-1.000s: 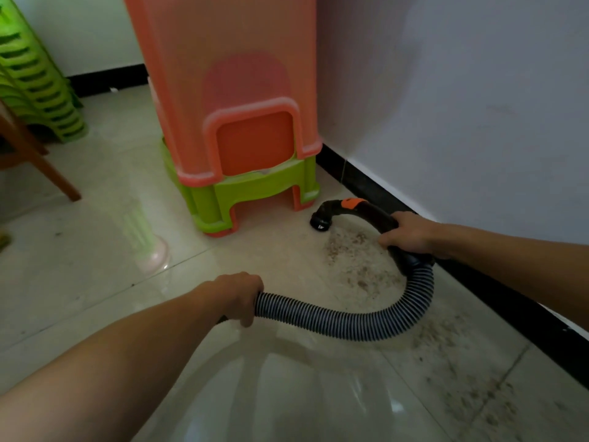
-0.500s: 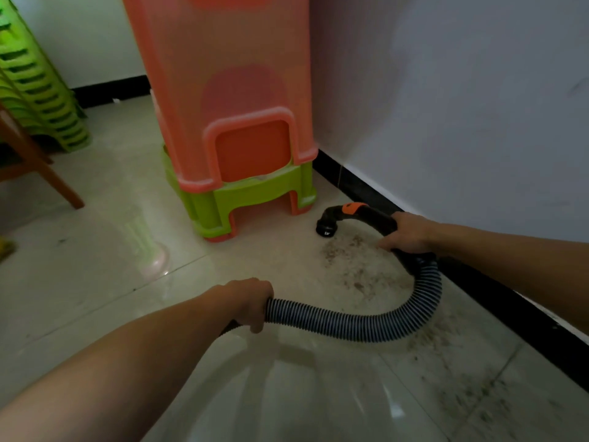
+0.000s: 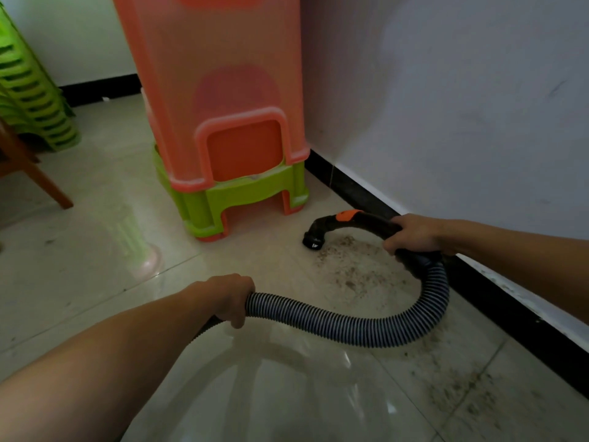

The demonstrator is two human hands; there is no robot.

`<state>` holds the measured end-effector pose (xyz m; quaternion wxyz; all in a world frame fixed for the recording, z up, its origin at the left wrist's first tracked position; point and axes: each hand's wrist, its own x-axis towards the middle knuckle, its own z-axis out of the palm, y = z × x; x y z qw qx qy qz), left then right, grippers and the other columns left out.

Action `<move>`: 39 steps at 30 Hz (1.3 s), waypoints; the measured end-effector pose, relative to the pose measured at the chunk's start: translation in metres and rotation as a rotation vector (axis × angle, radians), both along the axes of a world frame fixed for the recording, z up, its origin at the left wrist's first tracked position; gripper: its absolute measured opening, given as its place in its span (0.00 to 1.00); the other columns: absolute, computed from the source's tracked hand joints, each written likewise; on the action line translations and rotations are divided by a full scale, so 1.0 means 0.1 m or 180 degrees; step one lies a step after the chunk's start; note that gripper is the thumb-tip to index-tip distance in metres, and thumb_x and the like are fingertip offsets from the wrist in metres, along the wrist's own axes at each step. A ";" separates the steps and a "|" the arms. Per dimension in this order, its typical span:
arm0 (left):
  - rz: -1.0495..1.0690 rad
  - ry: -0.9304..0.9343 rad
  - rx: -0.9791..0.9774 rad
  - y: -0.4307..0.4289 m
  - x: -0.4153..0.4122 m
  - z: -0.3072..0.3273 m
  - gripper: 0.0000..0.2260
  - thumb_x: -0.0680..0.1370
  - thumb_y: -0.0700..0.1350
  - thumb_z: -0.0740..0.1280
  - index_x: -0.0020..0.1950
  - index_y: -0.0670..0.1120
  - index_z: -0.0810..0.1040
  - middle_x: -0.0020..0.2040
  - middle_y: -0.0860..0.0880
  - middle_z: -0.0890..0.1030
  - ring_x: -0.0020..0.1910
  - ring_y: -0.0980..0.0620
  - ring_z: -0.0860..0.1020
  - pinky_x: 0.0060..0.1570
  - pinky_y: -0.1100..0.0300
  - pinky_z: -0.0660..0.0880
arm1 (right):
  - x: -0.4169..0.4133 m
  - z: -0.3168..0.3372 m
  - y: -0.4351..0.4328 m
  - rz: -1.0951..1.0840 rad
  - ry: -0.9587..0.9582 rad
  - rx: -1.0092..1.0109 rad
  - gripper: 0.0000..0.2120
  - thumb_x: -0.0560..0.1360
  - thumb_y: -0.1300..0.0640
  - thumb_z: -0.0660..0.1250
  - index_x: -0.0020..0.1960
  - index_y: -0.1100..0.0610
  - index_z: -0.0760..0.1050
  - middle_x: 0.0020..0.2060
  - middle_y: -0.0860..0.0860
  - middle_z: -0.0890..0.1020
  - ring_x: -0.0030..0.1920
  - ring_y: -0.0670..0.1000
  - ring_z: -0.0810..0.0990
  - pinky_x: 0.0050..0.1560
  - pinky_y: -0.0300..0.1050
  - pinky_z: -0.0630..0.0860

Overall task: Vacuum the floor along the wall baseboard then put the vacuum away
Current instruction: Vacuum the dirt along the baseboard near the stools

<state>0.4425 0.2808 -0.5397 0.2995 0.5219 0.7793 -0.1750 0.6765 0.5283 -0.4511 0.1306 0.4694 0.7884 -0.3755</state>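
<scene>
A ribbed grey vacuum hose (image 3: pixel 366 330) curves across the tiled floor. My left hand (image 3: pixel 231 298) grips it near its lower end. My right hand (image 3: pixel 414 236) holds the black curved handle with an orange button (image 3: pixel 347 215). The nozzle mouth (image 3: pixel 312 242) points down at the floor, close to the black baseboard (image 3: pixel 510 301). Brown dirt specks (image 3: pixel 353 272) lie scattered under the handle and along the baseboard. The vacuum body is out of sight.
A stack of orange and green plastic stools (image 3: pixel 229 154) stands by the wall just beyond the nozzle. More green stools (image 3: pixel 32 100) are stacked far left, with a wooden leg (image 3: pixel 47 183) beside them. The white wall (image 3: pixel 446 106) runs along the right.
The nozzle and both hands stay at nearly the same spot by the baseboard; the view has shifted slightly, with the nozzle a little farther from the stools.
</scene>
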 end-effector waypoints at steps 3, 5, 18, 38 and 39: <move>-0.0003 -0.0025 0.0071 0.04 0.04 0.02 0.16 0.66 0.45 0.75 0.49 0.52 0.72 0.43 0.52 0.77 0.46 0.50 0.79 0.42 0.57 0.76 | -0.01 0.01 0.05 -0.0064 -0.0091 0.0459 0.18 0.70 0.58 0.72 0.59 0.60 0.74 0.48 0.59 0.82 0.47 0.58 0.82 0.50 0.51 0.80; 0.0028 -0.0051 0.0132 0.05 0.05 0.03 0.16 0.66 0.45 0.75 0.48 0.53 0.72 0.44 0.52 0.77 0.46 0.50 0.79 0.42 0.57 0.76 | 0.01 0.02 0.09 -0.0196 -0.0143 0.0587 0.21 0.71 0.57 0.72 0.61 0.61 0.74 0.51 0.59 0.81 0.50 0.59 0.81 0.54 0.53 0.79; 0.0015 -0.0236 0.0276 0.18 0.13 0.06 0.16 0.67 0.45 0.75 0.50 0.52 0.73 0.46 0.51 0.78 0.46 0.50 0.78 0.41 0.58 0.74 | 0.04 0.28 0.26 -0.0068 -0.0584 0.0487 0.19 0.68 0.59 0.72 0.57 0.62 0.75 0.47 0.60 0.82 0.45 0.61 0.84 0.49 0.56 0.83; -0.0121 -0.0392 0.0603 0.25 0.02 -0.51 0.15 0.68 0.45 0.72 0.49 0.53 0.69 0.42 0.53 0.73 0.44 0.51 0.75 0.37 0.60 0.68 | -0.35 0.06 0.39 0.0310 -0.1235 0.1618 0.27 0.73 0.49 0.70 0.68 0.57 0.67 0.49 0.55 0.75 0.47 0.57 0.76 0.43 0.47 0.72; -0.0174 -0.0381 0.0676 0.35 0.05 -0.55 0.15 0.68 0.45 0.72 0.49 0.53 0.69 0.43 0.52 0.75 0.45 0.50 0.75 0.38 0.59 0.69 | -0.29 0.08 0.38 0.0308 -0.1296 0.1624 0.27 0.73 0.48 0.70 0.67 0.56 0.67 0.49 0.55 0.75 0.47 0.57 0.76 0.42 0.47 0.71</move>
